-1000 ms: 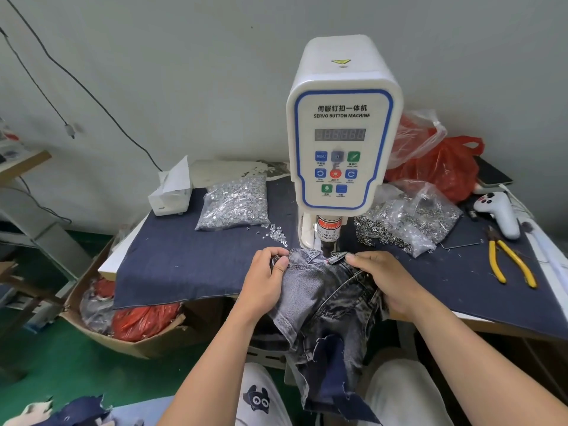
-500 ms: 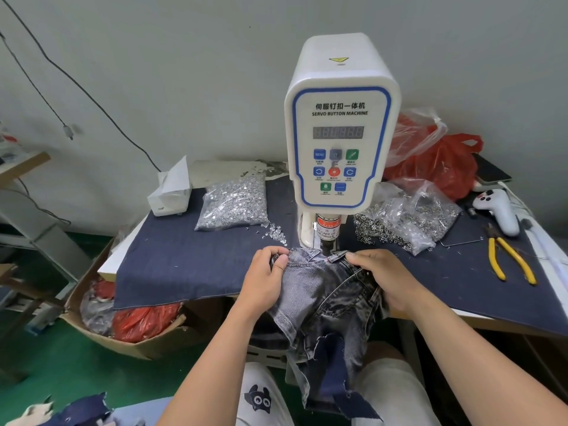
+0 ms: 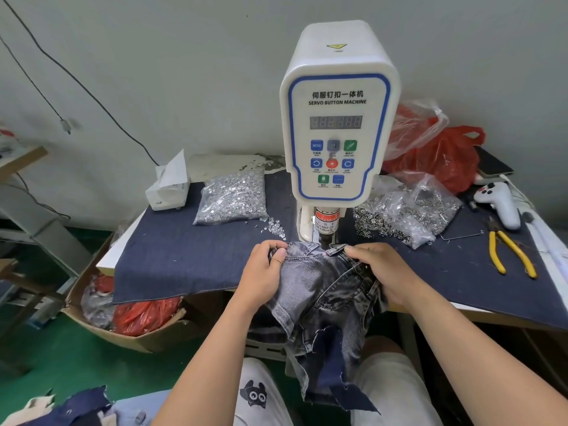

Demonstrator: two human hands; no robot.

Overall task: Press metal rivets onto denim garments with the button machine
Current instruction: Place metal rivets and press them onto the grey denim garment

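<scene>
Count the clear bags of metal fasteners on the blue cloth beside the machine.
2. One bag lies left of the button machine; the other bag, open and spilling, lies right of it. More may be hidden behind the machine or in the red bags.

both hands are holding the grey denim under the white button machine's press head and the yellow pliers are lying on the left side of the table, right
Not quite. The yellow-handled pliers lie on the right side of the blue-covered table, not the left, as the head view shows. The rest holds: the left hand and right hand both grip the grey washed denim garment under the press head of the white servo button machine.
</scene>
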